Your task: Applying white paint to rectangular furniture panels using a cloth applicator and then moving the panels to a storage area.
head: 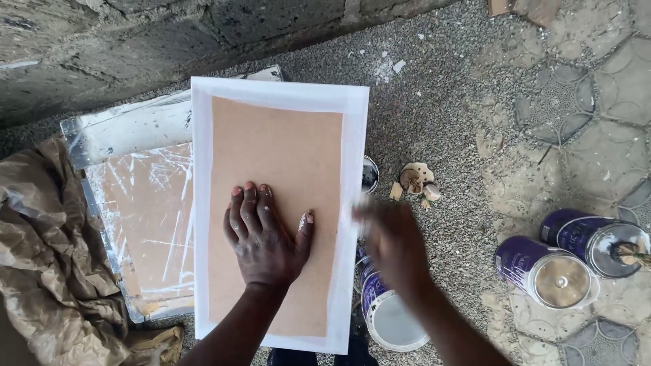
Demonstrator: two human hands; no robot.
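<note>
The left hand (266, 238) lies flat on the brown middle of a board (278, 210), its fingers (247, 203) held close together and the thumb spread out to the side, with pale paint on the nails. The board is a tall rectangle with a white-painted border all round — top, both long sides and the bottom strip look covered, while the centre remains bare brown. It rests above the gravel floor (447, 122), seemingly propped on paint tins, one of which (390, 315) shows under its right edge. The right hand (390, 240) is at that right edge, blurred with motion, so I cannot tell whether its fingers are spread or pinching anything. To the left lies a second panel (146, 217), streaked unevenly with white, beside crumpled brown paper (47, 257). Off to the right stand two purple tins (546, 271) — one with a brush or stick in it. Judging by the even white frame, the edging looks nearly finished, the right side last.
</note>
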